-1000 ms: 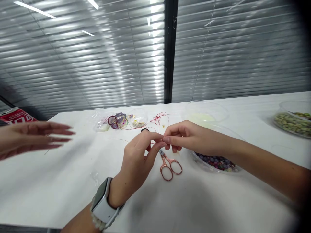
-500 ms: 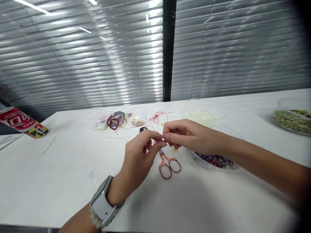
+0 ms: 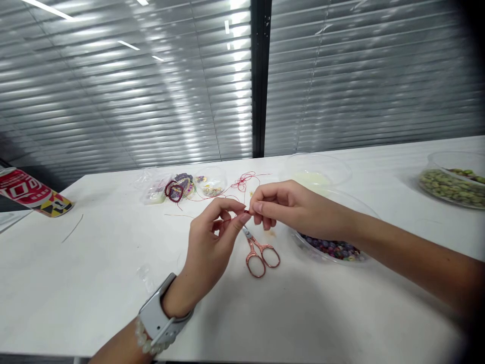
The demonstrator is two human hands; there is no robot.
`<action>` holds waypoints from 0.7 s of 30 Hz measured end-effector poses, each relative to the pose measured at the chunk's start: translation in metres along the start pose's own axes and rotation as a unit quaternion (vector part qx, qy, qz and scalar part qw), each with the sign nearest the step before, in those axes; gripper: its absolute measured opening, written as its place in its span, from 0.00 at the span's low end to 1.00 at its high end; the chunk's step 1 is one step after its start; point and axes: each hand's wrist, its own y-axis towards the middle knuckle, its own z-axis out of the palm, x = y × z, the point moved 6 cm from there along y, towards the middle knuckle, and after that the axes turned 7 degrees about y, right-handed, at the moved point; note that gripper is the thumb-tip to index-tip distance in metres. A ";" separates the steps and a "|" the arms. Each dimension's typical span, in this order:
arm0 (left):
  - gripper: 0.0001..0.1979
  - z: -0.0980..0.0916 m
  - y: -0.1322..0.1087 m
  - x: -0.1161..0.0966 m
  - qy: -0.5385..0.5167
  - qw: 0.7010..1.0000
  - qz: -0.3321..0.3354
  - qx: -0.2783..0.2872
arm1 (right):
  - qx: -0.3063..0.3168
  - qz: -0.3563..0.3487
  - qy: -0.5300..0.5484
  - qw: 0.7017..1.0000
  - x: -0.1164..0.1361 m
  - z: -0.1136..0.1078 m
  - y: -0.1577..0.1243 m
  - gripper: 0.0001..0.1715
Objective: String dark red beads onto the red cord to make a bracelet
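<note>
Above the middle of the table, my left hand (image 3: pixel 212 232) and my right hand (image 3: pixel 291 205) meet fingertip to fingertip. A tiny dark red bead (image 3: pixel 246 212) shows between them on thin red thread. My left thumb and index finger pinch it from one side. On the other side, the right thumb and index finger are closed on the thread; the exact grip is partly hidden. Rose-gold scissors (image 3: pixel 261 253) lie beneath the hands, blades partly covered. More red thread (image 3: pixel 245 180) lies in a loose tangle behind them.
Near my right forearm, a clear round tray (image 3: pixel 303 245) holds purple and red beads. Farther right stands a container (image 3: pixel 450 187) of green pieces. Dark red bead loops (image 3: pixel 174 191) and a small clear dish (image 3: pixel 212 182) sit at the back. A red can (image 3: pixel 34 192) is far left.
Both hands have shifted slightly left, and the dark red bead now shows more clearly between the fingertips. The view has moved a little; the scissors have stayed in place.
</note>
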 end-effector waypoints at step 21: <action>0.05 0.003 -0.001 0.000 -0.113 0.991 -0.056 0.045 | -0.023 -0.149 -0.111 0.982 0.022 -0.002 -0.009 0.09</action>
